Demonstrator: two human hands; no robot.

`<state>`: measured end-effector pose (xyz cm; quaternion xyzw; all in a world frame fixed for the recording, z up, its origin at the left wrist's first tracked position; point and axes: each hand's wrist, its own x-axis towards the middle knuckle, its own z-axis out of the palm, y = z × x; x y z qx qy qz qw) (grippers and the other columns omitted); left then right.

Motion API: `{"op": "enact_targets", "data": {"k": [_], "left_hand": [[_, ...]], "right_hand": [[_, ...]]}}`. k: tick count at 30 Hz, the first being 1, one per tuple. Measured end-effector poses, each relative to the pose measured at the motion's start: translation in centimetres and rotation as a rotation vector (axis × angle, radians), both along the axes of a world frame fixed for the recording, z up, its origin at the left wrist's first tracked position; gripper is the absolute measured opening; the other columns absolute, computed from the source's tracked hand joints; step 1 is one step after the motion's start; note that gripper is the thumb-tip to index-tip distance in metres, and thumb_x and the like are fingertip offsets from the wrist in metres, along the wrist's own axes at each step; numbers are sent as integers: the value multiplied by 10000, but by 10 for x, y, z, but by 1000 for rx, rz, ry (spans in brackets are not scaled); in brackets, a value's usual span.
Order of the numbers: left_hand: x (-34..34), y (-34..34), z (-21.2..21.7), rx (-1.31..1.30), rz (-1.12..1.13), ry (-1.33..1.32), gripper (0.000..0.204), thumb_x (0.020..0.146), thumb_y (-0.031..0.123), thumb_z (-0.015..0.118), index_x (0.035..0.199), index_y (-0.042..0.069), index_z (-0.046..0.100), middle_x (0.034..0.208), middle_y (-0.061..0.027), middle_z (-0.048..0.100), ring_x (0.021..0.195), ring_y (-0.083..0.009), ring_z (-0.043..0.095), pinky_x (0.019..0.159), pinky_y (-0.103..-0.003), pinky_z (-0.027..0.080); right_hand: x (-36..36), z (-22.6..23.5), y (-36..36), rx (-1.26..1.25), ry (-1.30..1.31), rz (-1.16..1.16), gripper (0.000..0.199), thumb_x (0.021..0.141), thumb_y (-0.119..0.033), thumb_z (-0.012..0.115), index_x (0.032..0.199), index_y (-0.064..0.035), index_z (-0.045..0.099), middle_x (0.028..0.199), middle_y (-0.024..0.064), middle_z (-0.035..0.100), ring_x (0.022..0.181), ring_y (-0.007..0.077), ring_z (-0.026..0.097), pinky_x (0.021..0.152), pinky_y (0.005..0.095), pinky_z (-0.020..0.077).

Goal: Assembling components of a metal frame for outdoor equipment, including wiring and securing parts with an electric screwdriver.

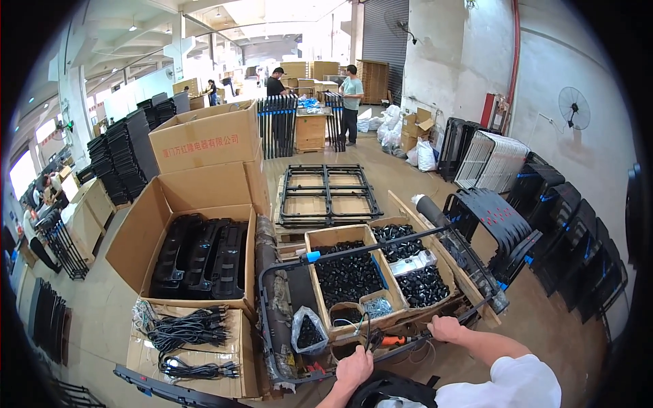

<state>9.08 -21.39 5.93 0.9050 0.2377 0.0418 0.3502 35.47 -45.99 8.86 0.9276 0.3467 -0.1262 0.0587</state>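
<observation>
The left hand (pixel 355 367), fingers curled, is at the near bar of the black frame (pixel 354 251); I cannot tell what it pinches. Just right of it lies an orange handle (pixel 394 340). The right hand (pixel 445 328), farther right, curls at that bar, its grip unclear. The frame stretches away from both, over a crate (pixel 343 236); beyond lie stacked frames (pixel 329 193).

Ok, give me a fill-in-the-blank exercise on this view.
The tool handle between the left hand and the right hand is mostly coloured ____.
The patch near the far-left corner of the near black frame is coloured ____.
The box under the bundled black cables is made of ____.

Missing words: orange; blue; cardboard.
</observation>
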Motion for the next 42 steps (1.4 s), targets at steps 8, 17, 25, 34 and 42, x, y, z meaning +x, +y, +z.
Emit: {"op": "enact_targets", "data": {"k": [8, 17, 25, 34, 42], "left_hand": [[0, 1, 4, 9, 4, -2, 356, 1067, 377, 529, 1004, 29, 574, 822, -277, 743, 765, -496, 741, 719, -598, 601], [-1, 0, -2, 4, 5, 1, 360, 1068, 378, 520, 1017, 26, 571, 807, -277, 736, 749, -499, 734, 704, -601, 592], [2, -1, 5, 37, -15, -16, 357, 1061, 378, 543, 1000, 28, 581, 800, -263, 745, 731, -477, 745, 678, -583, 607], [1, -1, 4, 27, -2, -10, 358, 1060, 386, 559, 993, 35, 580, 795, -264, 741, 725, -480, 739, 677, -591, 600], [1, -1, 2, 43, 14, -20, 354, 1061, 381, 561, 965, 41, 573, 767, -258, 731, 715, -475, 738, 668, -586, 602]], "right_hand": [[3, 3, 4, -144, 57, 49, 580, 971, -545, 618, 1057, 22, 699, 865, 248, 767, 885, 415, 775, 823, 533, 611], [12, 11, 13, -166, 520, -378, 624, 958, -575, 611, 1171, 11, 640, 978, 240, 781, 923, 406, 769, 872, 522, 589], [12, -22, -14, 41, 84, -116, 599, 938, -512, 677, 1181, 26, 575, 960, 282, 754, 964, 449, 752, 886, 562, 573], [8, -16, -13, 27, 138, -79, 531, 933, -423, 662, 1224, 10, 563, 1050, 276, 760, 1008, 449, 744, 911, 565, 566], [2, -1, 3, -11, 167, -213, 520, 968, -437, 617, 1242, 5, 611, 1124, 279, 755, 1098, 448, 721, 976, 543, 547]]}}
